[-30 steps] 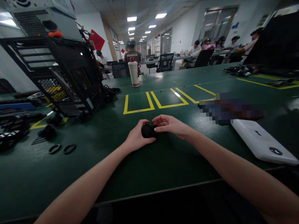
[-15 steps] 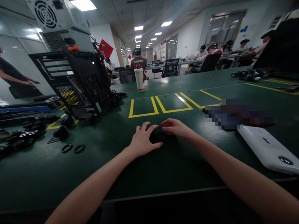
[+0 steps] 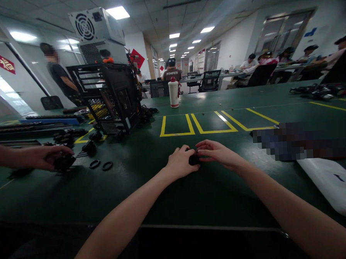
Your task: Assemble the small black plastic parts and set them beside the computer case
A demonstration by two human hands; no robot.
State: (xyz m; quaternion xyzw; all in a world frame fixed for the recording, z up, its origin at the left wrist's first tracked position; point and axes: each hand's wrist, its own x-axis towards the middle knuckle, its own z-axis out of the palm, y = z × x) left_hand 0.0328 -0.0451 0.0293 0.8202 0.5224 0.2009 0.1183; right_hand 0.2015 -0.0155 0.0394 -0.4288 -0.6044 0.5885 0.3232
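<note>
My left hand (image 3: 180,162) is wrapped round a small dark object (image 3: 193,157) low over the green table. It looks black and rounded; its kind is too dark to tell. From the other side, the curled fingers of my right hand (image 3: 216,152) close on its right end. Two black rings, one ring (image 3: 94,164) and another ring (image 3: 107,166), lie flat on the table to the left of my hands. Farther left, another person's hand (image 3: 51,157) grips a black part (image 3: 64,162).
An open black computer case (image 3: 110,94) stands at the left back, a power supply (image 3: 98,27) above it. Black parts and cables lie around it. A white cup (image 3: 174,94) stands beyond yellow tape outlines (image 3: 177,134). A white device (image 3: 332,183) lies at the right.
My hands have come together, both now on the dark object. Another person's hand with a black part has entered at the left. The view has turned slightly left.
</note>
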